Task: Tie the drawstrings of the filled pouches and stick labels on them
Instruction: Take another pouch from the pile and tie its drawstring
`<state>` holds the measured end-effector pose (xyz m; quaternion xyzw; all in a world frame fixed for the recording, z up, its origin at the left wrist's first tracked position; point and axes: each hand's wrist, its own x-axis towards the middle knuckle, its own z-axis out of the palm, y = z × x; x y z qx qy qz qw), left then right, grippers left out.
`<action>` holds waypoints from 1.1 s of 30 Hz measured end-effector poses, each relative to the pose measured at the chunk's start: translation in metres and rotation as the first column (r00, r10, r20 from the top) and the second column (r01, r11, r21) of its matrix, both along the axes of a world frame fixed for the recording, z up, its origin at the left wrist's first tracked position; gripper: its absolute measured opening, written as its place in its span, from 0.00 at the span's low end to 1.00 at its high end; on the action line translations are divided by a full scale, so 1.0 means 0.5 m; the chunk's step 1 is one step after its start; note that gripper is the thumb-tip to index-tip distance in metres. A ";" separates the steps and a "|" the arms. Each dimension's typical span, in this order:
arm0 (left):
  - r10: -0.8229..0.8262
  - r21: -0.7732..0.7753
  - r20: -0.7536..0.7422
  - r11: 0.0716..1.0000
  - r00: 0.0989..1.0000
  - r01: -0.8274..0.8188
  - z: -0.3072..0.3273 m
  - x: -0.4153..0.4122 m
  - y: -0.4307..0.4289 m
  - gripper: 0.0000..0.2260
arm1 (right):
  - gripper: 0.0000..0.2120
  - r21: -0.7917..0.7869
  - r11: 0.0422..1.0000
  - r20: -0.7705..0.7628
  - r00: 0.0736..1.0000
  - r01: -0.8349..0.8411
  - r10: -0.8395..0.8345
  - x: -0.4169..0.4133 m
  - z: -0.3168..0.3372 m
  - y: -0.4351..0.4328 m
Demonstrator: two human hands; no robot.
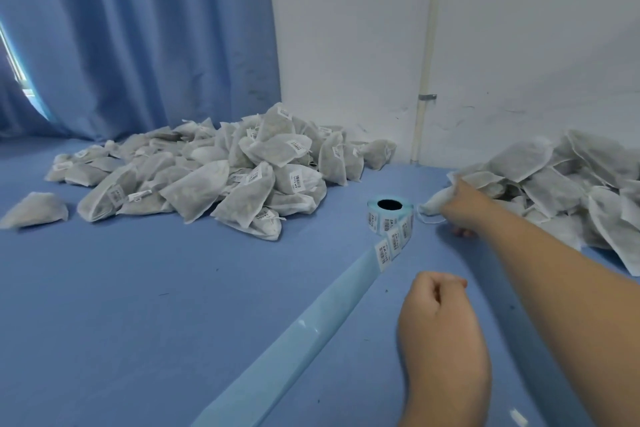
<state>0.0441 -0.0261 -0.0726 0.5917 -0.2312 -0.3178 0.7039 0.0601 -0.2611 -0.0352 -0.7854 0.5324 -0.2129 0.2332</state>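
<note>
right hand (459,206) pinches one white non-woven filled pouch (437,199) at the near edge of the unlabelled right-hand heap (554,184), beside the blue-backed barcode label roll (389,215), evidently kept within reach; left hand (437,293) fisted, apparently empty; labelled heap (207,177) sorted well apart.

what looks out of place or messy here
One pouch lies alone at far left, apart from the labelled pile. A long strip of bare backing trails from the label roll toward the near edge.
</note>
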 end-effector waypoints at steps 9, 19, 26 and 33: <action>-0.005 0.006 0.057 1.000 0.998 0.005 -0.011 0.005 -0.006 0.08 | 0.17 -0.182 0.981 0.098 0.994 0.067 -0.050 -0.060 -0.009 0.054; 0.131 -0.072 0.391 0.991 0.911 -0.112 0.007 -0.017 0.026 0.10 | 0.16 0.061 0.972 0.743 0.660 -0.225 0.106 -0.286 -0.005 0.264; 0.067 -0.175 0.834 0.974 0.547 0.147 0.020 -0.045 0.076 0.19 | 0.09 0.236 0.897 0.796 0.604 -0.373 0.041 -0.400 -0.030 0.372; -0.029 -0.029 0.930 0.988 0.365 0.152 0.019 -0.083 0.089 0.11 | 0.23 0.420 0.739 0.844 0.526 -0.527 -0.104 -0.400 -0.022 0.417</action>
